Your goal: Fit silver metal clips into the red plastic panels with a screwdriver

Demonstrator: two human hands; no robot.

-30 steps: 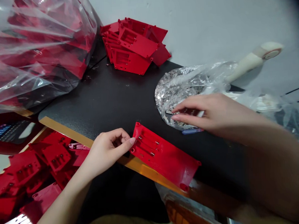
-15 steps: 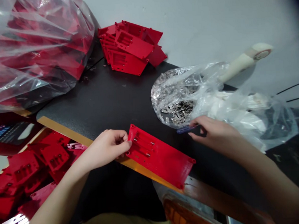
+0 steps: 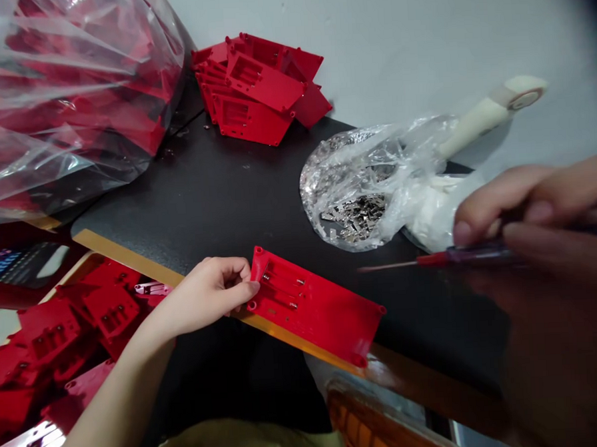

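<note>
Lifting the small screwdriver (image 3: 460, 257) clear of the bag of small metal parts (image 3: 335, 168), our right hand (image 3: 539, 237) now grips it closed, blurred near the camera. Our left hand (image 3: 207, 295) pinches the end of the red plastic panel (image 3: 315, 306), which lies across the table's wooden edge (image 3: 124, 254).

Glossy, smooth red plastic panel (image 3: 316, 309) here, shiny metal clips (image 3: 356, 219) in a thin clear plastic bag (image 3: 338, 175), and a matt, slightly rough black tabletop (image 3: 186, 182). The screwdriver (image 3: 430, 260) has a slim steel shaft and glossy plastic handle.
</note>
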